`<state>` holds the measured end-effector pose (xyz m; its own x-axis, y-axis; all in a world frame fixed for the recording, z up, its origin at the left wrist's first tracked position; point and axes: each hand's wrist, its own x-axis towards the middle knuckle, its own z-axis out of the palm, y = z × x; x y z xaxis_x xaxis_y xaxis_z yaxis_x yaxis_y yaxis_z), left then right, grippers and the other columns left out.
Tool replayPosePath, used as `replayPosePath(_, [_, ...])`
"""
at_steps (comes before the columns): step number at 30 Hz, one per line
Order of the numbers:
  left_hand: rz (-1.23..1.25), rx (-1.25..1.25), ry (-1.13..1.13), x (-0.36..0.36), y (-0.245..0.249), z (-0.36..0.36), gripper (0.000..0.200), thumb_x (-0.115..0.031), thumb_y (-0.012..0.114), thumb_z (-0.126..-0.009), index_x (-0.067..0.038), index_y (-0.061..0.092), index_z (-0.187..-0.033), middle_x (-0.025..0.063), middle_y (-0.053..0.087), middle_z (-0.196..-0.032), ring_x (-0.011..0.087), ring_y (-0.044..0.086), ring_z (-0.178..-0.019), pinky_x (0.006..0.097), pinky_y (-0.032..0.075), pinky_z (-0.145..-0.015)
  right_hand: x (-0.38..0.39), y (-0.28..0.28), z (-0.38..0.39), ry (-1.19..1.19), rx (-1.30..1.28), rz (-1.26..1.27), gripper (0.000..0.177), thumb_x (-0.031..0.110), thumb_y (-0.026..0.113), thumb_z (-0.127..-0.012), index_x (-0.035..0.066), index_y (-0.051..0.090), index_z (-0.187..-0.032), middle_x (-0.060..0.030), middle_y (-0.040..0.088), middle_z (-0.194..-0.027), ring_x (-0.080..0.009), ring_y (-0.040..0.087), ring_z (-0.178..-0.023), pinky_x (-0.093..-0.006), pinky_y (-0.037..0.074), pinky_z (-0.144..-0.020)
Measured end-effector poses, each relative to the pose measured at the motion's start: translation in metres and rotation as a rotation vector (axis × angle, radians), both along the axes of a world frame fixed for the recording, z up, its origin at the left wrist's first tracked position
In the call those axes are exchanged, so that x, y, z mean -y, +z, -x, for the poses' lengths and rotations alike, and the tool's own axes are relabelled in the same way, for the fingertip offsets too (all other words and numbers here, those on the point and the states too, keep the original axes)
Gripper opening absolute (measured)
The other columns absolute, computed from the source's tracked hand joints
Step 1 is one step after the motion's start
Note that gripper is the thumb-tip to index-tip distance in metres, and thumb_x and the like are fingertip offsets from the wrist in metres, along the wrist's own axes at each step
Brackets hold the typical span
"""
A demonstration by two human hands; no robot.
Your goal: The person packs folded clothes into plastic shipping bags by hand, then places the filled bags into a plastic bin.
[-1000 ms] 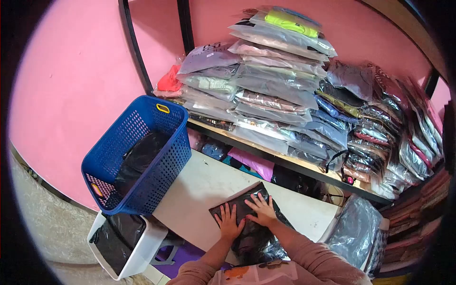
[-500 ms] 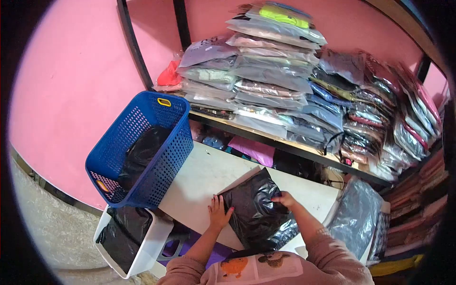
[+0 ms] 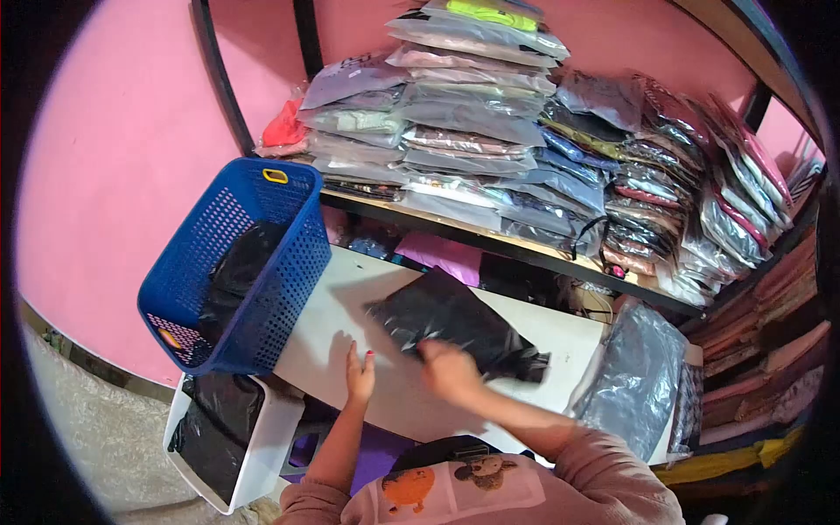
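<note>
Currently right hand (image 3: 449, 367), blurred, closes on 1 black packet (image 3: 455, 319) right of blue basket (image 3: 289, 262); left hand (image 3: 360, 374) lies flat and empty, fingers spread, nearer the basket.

Glossy black plastic package (image 3: 455, 324), tilted, lifted just above the white table (image 3: 350, 324).

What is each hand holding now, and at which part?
Right hand holds the black bag by its near edge; left hand lies flat on the table.
</note>
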<state>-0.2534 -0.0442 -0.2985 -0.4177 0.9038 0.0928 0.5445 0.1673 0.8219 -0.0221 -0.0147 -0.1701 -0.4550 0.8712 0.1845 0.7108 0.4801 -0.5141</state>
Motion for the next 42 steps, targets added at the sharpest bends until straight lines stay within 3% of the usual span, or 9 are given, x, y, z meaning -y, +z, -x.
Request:
replayPosePath(1, [-0.01,0.006,0.043,-0.001,-0.008,0.002,0.058,-0.026,0.053,-0.093,0.006,0.036,-0.138,0.0263,0.042,-0.138,0.0377,0.041,-0.129,0.0411,0.03,-0.109,0.018,0.009,0.012,0.14,0.252,0.416,0.044,0.018,0.062,-0.08,0.003,0.054,-0.12,-0.0224,0.061,-0.109,-0.0382,0.062,-0.097,-0.045,0.051,-0.083])
replayPosePath(2, [-0.019,0.01,0.091,0.0,-0.012,0.004,0.057,-0.025,0.053,-0.092,0.006,0.036,-0.138,0.0263,0.042,-0.138,0.0379,0.041,-0.129,0.0413,0.03,-0.109,0.031,-0.017,0.014,0.436,0.235,0.473,0.052,0.025,0.062,-0.084,0.003,0.049,-0.129,-0.0244,0.054,-0.123,-0.0376,0.054,-0.113,-0.0444,0.043,-0.097])
replayPosePath(5, [0.012,-0.103,0.1,0.011,-0.009,0.0,0.056,-0.023,0.052,-0.092,0.005,0.036,-0.138,0.0259,0.037,-0.142,0.038,0.032,-0.135,0.0409,0.023,-0.112,0.038,-0.059,0.006,0.64,-0.218,0.676,0.056,0.031,0.062,-0.086,0.004,0.048,-0.132,-0.0237,0.048,-0.131,-0.0367,0.047,-0.122,-0.0435,0.037,-0.104])
replayPosePath(8, [-0.007,-0.282,-0.045,0.008,0.011,-0.03,0.063,-0.026,0.056,-0.088,0.006,0.035,-0.138,0.0313,0.028,-0.145,0.0466,0.022,-0.137,0.0519,0.017,-0.112,-0.002,-0.084,-0.013,0.181,-0.159,0.33,0.05,0.028,0.066,-0.082,0.003,0.054,-0.124,-0.0217,0.057,-0.118,-0.0381,0.051,-0.114,-0.0424,0.041,-0.099])
replayPosePath(10, [-0.008,-0.36,-0.151,0.001,0.023,-0.055,0.067,-0.029,0.057,-0.087,0.005,0.033,-0.14,0.0304,0.026,-0.147,0.0454,0.019,-0.139,0.0543,0.015,-0.112,-0.027,-0.068,-0.026,-0.05,-0.167,0.15,0.05,0.029,0.064,-0.084,0.005,0.052,-0.126,-0.0214,0.049,-0.13,-0.0409,0.049,-0.117,-0.0436,0.041,-0.099])
replayPosePath(13, [-0.002,-0.425,-0.284,-0.009,0.029,-0.088,0.072,-0.031,0.059,-0.086,0.004,0.031,-0.141,0.0289,0.021,-0.149,0.045,0.015,-0.14,0.0566,0.011,-0.112,-0.049,-0.089,-0.03,-0.129,0.056,0.03,0.061,0.042,0.058,-0.087,0.02,0.04,-0.141,-0.02,0.033,-0.146,-0.0425,0.029,-0.135,-0.0585,0.025,-0.108])
replayPosePath(19, [0.125,-0.575,-0.373,-0.019,-0.008,-0.104,0.081,-0.05,0.055,-0.086,-0.003,0.027,-0.146,0.0241,0.019,-0.152,0.0414,0.013,-0.142,0.0627,0.009,-0.109,-0.055,-0.122,-0.03,0.014,0.283,0.042,0.061,0.05,0.052,-0.089,0.035,0.032,-0.145,-0.0084,0.018,-0.156,-0.0352,0.014,-0.143,-0.0719,0.01,-0.105])
replayPosePath(35, [0.113,-0.589,-0.371,-0.031,-0.015,-0.108,0.083,-0.05,0.06,-0.081,-0.01,0.028,-0.147,0.0196,0.02,-0.153,0.0385,0.016,-0.142,0.0629,0.011,-0.109,-0.07,-0.131,-0.038,0.03,0.252,0.101,0.066,0.053,0.056,-0.085,0.039,0.03,-0.144,-0.0057,0.017,-0.156,-0.0336,0.015,-0.143,-0.0724,0.011,-0.104])
replayPosePath(42, [0.121,-0.557,-0.511,-0.047,0.0,-0.081,0.084,-0.051,0.063,-0.08,-0.012,0.03,-0.147,0.0196,0.021,-0.153,0.0384,0.019,-0.141,0.062,0.011,-0.109,-0.051,-0.147,-0.136,0.079,0.264,0.11,0.068,0.052,0.056,-0.085,0.032,0.031,-0.145,-0.0052,0.023,-0.154,-0.0292,0.02,-0.143,-0.0663,0.014,-0.108])
